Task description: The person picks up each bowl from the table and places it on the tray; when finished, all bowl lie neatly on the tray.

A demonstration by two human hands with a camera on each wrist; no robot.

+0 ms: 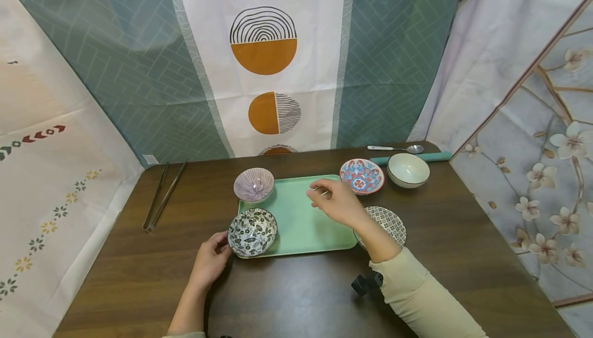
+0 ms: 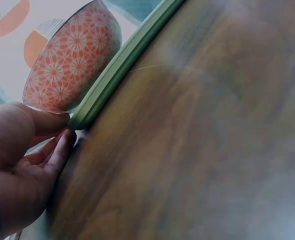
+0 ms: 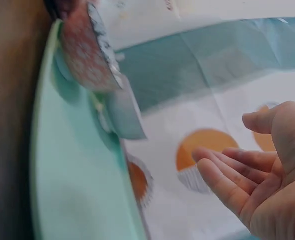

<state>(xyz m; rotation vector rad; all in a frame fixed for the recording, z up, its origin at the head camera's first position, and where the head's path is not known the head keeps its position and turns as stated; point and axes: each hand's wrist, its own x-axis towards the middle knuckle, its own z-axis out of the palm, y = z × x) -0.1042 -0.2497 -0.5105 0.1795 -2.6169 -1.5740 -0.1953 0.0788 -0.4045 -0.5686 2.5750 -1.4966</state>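
Left hand (image 1: 211, 259): you pinched the green tray (image 1: 303, 227) at its near left corner, likely to steady it.
Leaf-patterned bowl (image 1: 252, 232): sat on that corner, just beside your thumb.
Tray: lay flat on the surface (image 1: 287, 297), perhaps central for both hands.
Right hand (image 1: 337, 202): hung above the tray, thumb and fingers parted, holding nothing.
Purple-striped bowl (image 1: 254, 185): stood on the tray's far left.

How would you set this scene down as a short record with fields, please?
Left hand: pinches the corner of the green tray
Right hand: above the tray, holding nothing
On tray: leaf-patterned bowl, purple-striped bowl
Right of tray: red-and-blue bowl, white bowl
Left of tray: tongs
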